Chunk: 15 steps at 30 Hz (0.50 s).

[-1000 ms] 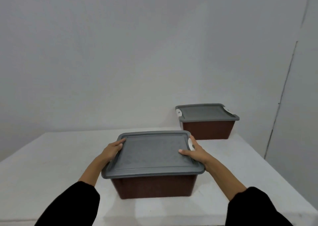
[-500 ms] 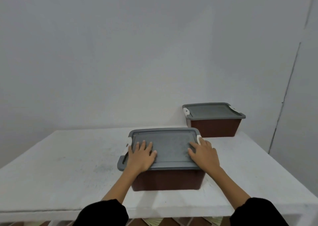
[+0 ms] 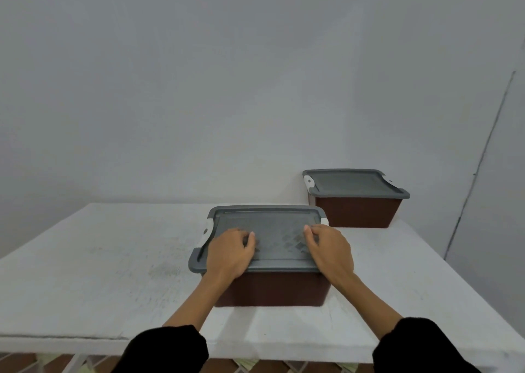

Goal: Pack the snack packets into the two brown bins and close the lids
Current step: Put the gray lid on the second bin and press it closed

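Across the lower half of the view runs a white worktop (image 3: 85,259), set against a pale grey wall (image 3: 199,88). Near the middle of its front edge stands the near bin (image 3: 272,289), brown, with one long side towards the person. The far bin (image 3: 358,213), also brown, stands at the far right corner against the wall, well apart from the first. The near lid (image 3: 270,219), grey, lies flat on top of its bin, and the far lid (image 3: 352,183) is on as well. Both arms reach in over the front edge in black sleeves (image 3: 167,350). The left hand (image 3: 228,254) rests on the front left part of the near lid, fingers curled under and gripping nothing. The right hand (image 3: 331,249) rests on the front right part in the same way, fingers bent in, holding nothing. White latches (image 3: 208,227) show at the left and right ends of each lid.
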### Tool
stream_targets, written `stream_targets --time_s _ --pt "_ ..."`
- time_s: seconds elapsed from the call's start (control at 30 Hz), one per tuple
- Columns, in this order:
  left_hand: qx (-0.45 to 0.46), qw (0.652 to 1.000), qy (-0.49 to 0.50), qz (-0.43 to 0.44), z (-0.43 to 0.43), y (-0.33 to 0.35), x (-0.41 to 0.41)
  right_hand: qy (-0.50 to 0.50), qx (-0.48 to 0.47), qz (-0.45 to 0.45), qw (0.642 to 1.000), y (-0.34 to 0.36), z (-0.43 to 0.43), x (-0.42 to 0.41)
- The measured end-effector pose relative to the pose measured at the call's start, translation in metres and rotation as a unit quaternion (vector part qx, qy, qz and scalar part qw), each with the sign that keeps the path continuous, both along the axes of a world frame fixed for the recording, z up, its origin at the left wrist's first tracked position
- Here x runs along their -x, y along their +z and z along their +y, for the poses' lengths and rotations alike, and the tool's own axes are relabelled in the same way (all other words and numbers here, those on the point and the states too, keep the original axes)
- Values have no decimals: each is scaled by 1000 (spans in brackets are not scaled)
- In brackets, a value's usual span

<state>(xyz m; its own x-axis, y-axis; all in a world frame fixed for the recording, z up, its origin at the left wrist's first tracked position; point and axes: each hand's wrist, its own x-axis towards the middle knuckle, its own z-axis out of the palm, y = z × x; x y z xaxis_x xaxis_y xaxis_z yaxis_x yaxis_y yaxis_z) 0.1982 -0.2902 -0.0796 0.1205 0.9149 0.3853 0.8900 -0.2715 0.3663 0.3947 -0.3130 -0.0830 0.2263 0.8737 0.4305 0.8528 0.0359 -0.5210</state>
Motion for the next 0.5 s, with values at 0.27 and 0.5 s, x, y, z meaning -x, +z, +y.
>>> stream_targets --time_s 0.27,0.5 --pt "-22 1000 16 0 40 1 -3 -17 20 -8 1000 4 44 -1" --pt "-21 999 30 0 88 0 -8 -35 20 -29 999 4 91 -5"
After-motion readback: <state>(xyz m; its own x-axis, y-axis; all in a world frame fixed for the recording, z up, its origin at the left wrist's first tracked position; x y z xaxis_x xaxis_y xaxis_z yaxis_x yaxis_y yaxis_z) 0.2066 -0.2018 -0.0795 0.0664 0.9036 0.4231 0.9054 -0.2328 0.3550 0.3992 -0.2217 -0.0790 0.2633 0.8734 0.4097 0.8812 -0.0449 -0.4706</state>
